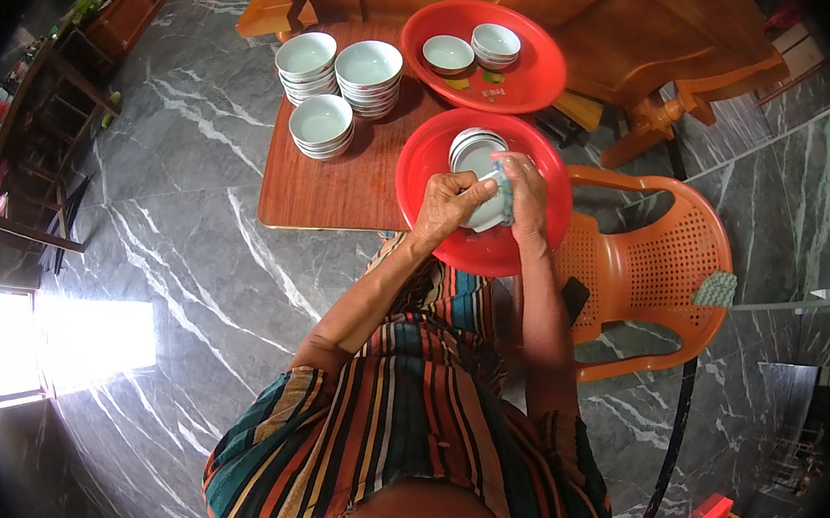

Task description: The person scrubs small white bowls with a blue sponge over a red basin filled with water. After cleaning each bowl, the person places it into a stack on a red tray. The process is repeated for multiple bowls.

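Note:
My left hand (450, 206) grips the rim of a tilted white bowl (485, 217) above the near red plastic basin (412, 221). My right hand (526, 195) presses a bluish cloth or scrubbing pad (504, 193) against that bowl's right side; the palm side of this hand is hidden. Inside the same basin, just beyond my hands, lie several stacked white bowls (477, 144). A farther red basin (528, 94) holds a single white bowl (448, 54) and a small stack of bowls (496, 42).
Three bowl stacks, at the back left (307, 57), back right (368, 67) and front (321, 123), stand on the wooden table (331, 198). An orange plastic chair (654, 267) with a green cloth (716, 288) over it is at right. Carved wooden furniture (594, 29) stands behind.

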`<control>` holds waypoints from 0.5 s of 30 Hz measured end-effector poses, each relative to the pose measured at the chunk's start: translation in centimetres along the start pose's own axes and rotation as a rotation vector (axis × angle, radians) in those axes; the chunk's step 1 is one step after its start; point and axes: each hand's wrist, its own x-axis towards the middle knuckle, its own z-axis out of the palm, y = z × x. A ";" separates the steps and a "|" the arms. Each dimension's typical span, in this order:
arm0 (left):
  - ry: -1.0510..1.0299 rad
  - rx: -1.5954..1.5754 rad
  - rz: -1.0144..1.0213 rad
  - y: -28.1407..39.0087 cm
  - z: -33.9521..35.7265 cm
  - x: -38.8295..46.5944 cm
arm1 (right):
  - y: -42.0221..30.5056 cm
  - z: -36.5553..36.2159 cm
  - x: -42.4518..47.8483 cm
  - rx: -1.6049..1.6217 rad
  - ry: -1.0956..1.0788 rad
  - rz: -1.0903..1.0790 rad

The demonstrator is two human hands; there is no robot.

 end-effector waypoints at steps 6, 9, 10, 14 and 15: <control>0.082 -0.329 -0.036 0.5 0.3 0.8 | 2.5 -1.1 -0.3 0.754 0.071 0.303; 0.205 -0.479 -0.009 -0.2 0.9 1.2 | 1.5 -0.1 -0.9 0.858 0.179 0.321; 0.239 -0.495 -0.018 0.0 1.2 1.2 | 1.8 0.1 -1.0 0.908 0.194 0.328; 0.309 -0.593 -0.007 0.7 2.3 1.1 | 4.2 0.5 -1.2 1.054 0.244 0.337; 0.318 -0.611 -0.005 0.6 2.4 1.2 | 3.9 0.9 -1.3 1.076 0.253 0.338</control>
